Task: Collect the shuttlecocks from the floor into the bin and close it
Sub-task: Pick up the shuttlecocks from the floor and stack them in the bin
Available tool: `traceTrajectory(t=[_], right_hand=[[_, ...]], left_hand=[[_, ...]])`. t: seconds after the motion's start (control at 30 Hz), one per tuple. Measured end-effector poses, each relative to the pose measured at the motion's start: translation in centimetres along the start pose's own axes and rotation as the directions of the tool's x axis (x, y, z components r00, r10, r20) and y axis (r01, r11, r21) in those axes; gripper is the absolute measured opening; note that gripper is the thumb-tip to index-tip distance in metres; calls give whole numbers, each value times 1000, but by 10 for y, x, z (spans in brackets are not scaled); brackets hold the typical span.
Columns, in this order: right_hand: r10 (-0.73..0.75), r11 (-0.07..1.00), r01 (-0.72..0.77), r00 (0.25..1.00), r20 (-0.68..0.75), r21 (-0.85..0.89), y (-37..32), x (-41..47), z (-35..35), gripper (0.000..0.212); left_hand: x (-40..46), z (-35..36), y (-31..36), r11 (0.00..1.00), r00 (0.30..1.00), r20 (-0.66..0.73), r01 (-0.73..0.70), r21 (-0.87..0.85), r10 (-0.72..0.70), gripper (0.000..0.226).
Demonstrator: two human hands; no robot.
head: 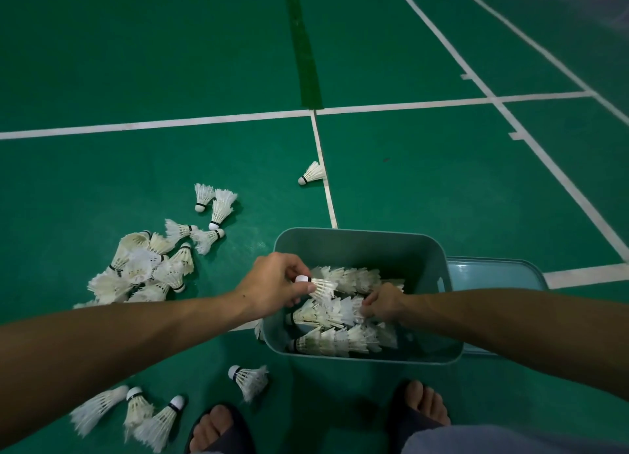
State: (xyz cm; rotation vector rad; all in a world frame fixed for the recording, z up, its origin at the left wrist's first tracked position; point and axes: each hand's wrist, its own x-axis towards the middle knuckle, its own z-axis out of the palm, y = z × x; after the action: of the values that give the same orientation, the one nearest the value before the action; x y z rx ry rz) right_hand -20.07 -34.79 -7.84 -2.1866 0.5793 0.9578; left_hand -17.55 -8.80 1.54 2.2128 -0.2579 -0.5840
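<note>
A teal plastic bin (360, 241) stands on the green court floor, holding rows of stacked white shuttlecocks (340, 341). My left hand (272, 287) hovers over the bin's left rim, shut on a shuttlecock (318, 286) by its cork end, feathers pointing into the bin. My right hand (383, 305) is down inside the bin, fingers closed on a stacked row of shuttlecocks (326, 312). A heap of loose shuttlecocks (143, 270) lies on the floor left of the bin. The bin's lid (493, 271) lies flat behind its right side.
More shuttlecocks lie near my feet at lower left (136, 416) and one just in front of the bin (250, 380). A single shuttlecock (312, 174) rests by the white centre line beyond the bin. My sandalled feet (218, 430) stand close below the bin.
</note>
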Motion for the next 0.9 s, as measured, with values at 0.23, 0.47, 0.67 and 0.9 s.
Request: traceTrajectory(t=[0.23,0.47,0.67,0.9], right_hand=[[-244,955,258,964,-110,143,-25,-38,-30,38],[-363,865,319,931,44,386,-47,-72,-30,31],[-369,929,360,916,-158,-86,-20,-51,-60,26],[-283,895,183,938,-201,-407,15,-28,-46,25]], left_hand=[[6,5,1,999,999,-26,33,-7,-33,22],[11,20,3,995,999,-5,41,-96,-41,28],[19,34,7,974,987,159,-27,226,-10,20],[33,57,-1,841,900,386,-42,539,-203,61]])
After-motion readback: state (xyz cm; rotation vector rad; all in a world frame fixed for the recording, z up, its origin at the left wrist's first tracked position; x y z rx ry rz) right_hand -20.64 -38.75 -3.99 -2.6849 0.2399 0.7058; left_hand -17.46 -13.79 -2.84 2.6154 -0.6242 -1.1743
